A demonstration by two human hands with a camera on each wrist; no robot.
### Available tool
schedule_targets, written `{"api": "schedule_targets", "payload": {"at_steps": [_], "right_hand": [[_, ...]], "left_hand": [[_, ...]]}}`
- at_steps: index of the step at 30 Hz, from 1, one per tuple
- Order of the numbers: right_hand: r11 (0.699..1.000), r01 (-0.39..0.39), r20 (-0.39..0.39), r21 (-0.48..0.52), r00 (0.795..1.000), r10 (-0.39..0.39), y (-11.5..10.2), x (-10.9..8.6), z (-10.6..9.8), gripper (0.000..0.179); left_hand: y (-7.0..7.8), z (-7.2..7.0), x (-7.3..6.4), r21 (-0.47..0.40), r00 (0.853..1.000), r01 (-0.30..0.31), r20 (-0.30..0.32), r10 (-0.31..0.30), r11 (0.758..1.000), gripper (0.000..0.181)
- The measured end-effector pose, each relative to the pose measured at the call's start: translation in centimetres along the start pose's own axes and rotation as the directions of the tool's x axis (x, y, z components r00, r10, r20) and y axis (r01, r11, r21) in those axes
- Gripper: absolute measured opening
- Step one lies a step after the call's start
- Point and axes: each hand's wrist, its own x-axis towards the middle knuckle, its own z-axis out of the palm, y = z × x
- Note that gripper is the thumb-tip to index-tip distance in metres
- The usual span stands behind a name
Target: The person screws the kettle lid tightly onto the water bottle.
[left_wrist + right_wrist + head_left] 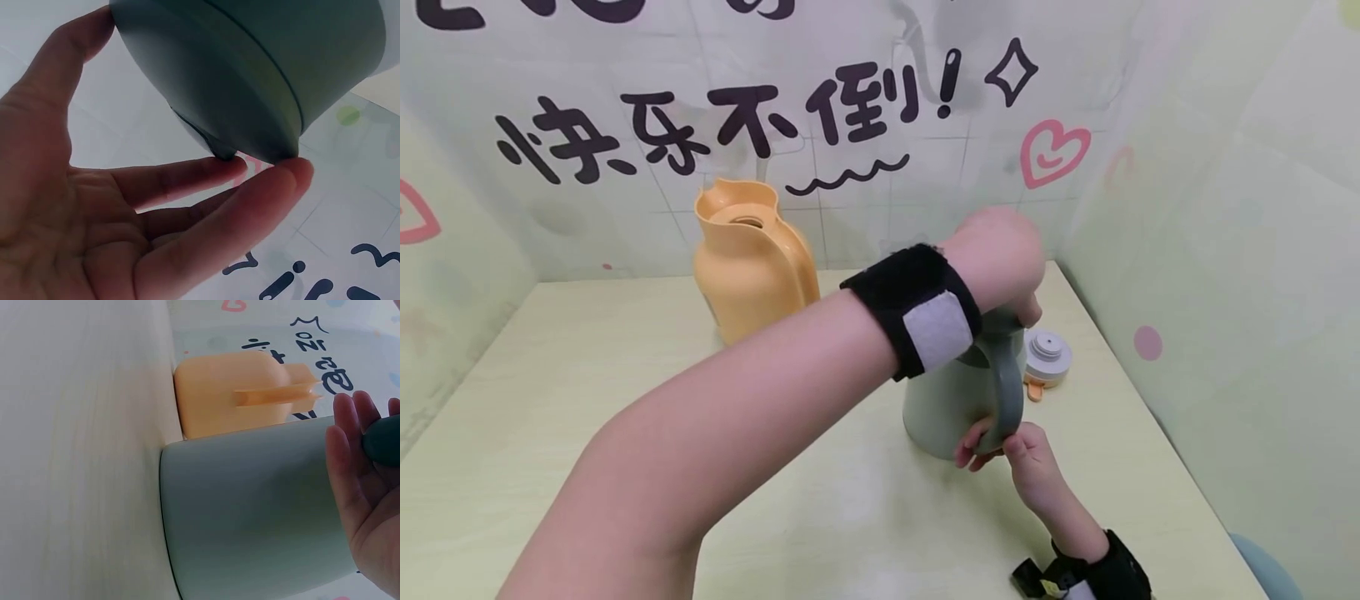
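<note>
A grey-green thermos jug [934, 412] stands upright on the table, partly hidden behind my left forearm. My left hand [1000, 254] reaches across to its top. In the left wrist view, the thumb and fingertips spread around the dark green rim [206, 81] of the jug, with fingertips right at the spout. My right hand [1028, 460] holds the lower end of the jug's handle [1009, 387]. In the right wrist view, its fingers bend around the dark handle end [382, 440] beside the smooth jug body.
An orange thermos jug [752, 271] stands behind and to the left. A pale round stopper [1048, 354] with an orange tab lies right of the grey-green jug. The pale wooden table [587, 367] meets printed walls at the back and right.
</note>
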Motion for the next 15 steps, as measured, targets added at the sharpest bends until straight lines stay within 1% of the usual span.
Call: {"api": "schedule_targets", "payload": {"at_steps": [4, 9, 15], "right_hand": [[1.0, -0.012, -0.003, -0.002, 1.0, 0.012, -0.03, 0.0, -0.08, 0.055], [1.0, -0.021, -0.001, -0.008, 1.0, 0.021, -0.11, -0.05, -0.11, 0.057], [1.0, -0.01, 0.009, -0.018, 1.0, 0.01, -0.18, 0.04, -0.15, 0.057]], "left_hand": [[-0.14, -0.09, 0.0, -0.074, 1.0, 0.015, 0.017, -0.014, 0.997, 0.025], [-0.27, -0.2, 0.01, -0.102, 0.999, 0.006, 0.054, -0.001, 0.995, 0.025], [-0.39, -0.3, -0.12, -0.15, 0.998, -0.003, 0.061, 0.012, 0.989, 0.023]]}}
